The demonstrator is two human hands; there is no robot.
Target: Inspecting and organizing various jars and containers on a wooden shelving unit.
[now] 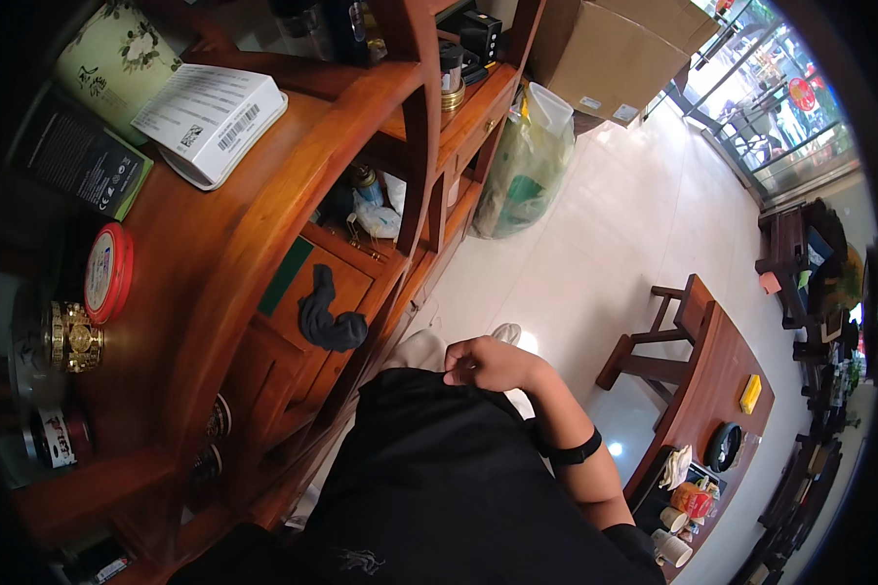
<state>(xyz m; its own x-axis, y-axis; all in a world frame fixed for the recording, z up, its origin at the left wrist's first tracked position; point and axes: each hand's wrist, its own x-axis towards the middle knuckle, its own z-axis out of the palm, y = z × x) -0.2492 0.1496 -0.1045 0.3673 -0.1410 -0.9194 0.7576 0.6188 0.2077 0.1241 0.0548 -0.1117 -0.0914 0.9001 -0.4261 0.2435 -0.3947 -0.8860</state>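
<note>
My right hand [492, 363] reaches in from the right, with a black band around the forearm. Its thumb and fingertips pinch the lower hem of the black shirt [439, 453] I wear. My left hand is out of view. Before me stands a reddish-brown wooden shelf unit [263, 241]. A crumpled dark grey cloth [329, 314] lies lower in it, left of my right hand. On the upper board sit a white printed box [208, 121], a black box with a green edge [91, 161], a round red tin [110, 272] and a gold ornamented container [79, 336].
A large cardboard box [622, 55] and a filled translucent plastic bag [527, 172] stand beyond the unit. To the right, a wooden table [695, 373] carries a yellow packet [751, 394], a dark round ashtray [723, 446] and paper cups [671, 547]. Tiled floor [593, 241] lies between.
</note>
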